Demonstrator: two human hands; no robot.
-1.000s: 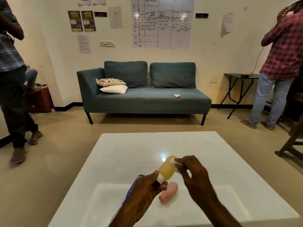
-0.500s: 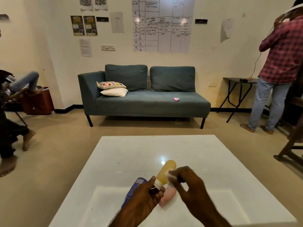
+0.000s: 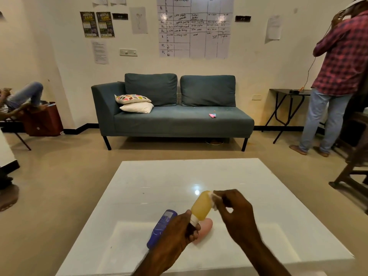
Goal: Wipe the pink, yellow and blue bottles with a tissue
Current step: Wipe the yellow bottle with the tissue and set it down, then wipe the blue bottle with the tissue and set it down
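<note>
You face a glossy white tabletop [image 3: 258, 196] on a beige tiled floor, with a teal sofa [image 3: 179, 124] against the far wall under a handwritten chart [image 3: 196, 26].

Count three bottles. Your left hand [image 3: 177, 234] is clenched around the white cap end of the yellow bottle [image 3: 201, 205], holding it tilted above the tabletop, base pointing away from you. The blue bottle [image 3: 160, 228] lies on the tabletop, partly hidden behind your left hand. The pink bottle [image 3: 204, 230] lies just beside it, below the yellow one.

Count one tissue [image 3: 213, 200]: your right hand [image 3: 237, 214] pinches it against the upper side of the yellow bottle.

Two pillows [image 3: 137, 103] are stacked on the sofa. A person in a red plaid shirt [image 3: 344, 54] stands at the right beside a black folding table [image 3: 286, 92].
</note>
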